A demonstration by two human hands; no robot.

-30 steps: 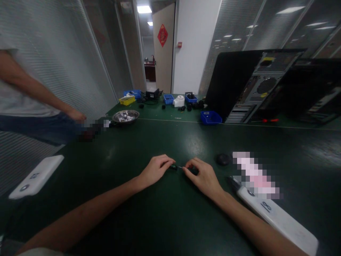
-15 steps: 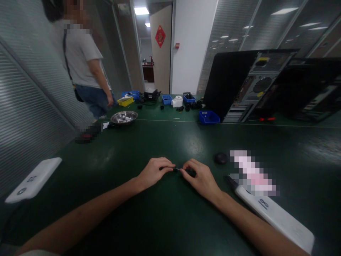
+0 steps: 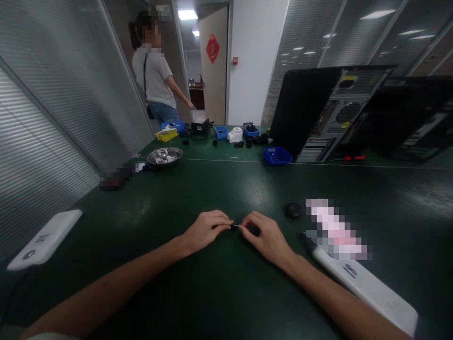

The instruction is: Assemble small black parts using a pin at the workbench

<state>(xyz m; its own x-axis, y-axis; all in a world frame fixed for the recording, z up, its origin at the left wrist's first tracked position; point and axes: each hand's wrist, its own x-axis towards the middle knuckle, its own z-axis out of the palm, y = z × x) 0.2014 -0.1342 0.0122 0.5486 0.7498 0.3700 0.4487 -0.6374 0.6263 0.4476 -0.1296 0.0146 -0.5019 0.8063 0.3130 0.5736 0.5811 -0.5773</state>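
Over the middle of the green table, my left hand (image 3: 205,230) is closed in a pinch on a small black part (image 3: 233,227), too small to make out. Facing it close by, my right hand (image 3: 268,236) is closed around a black tool with a thin metal shaft (image 3: 254,230). The bright shaft points left across the narrow gap, and its tip meets or nearly meets the black part. Fingers cover most of both things. To the right of my right hand lies a round black object (image 3: 293,210).
A white power bank marked 18 (image 3: 368,283) lies at right, another white one (image 3: 46,238) at left. Farther back are a metal dish (image 3: 164,156), a blue bin (image 3: 278,156), a yellow tray (image 3: 166,135) and a computer case (image 3: 329,113). A person (image 3: 155,80) stands beyond the table.
The person in the background has walked away toward the doorway. My hands stay almost in place, with the shaft between them showing slightly more clearly.
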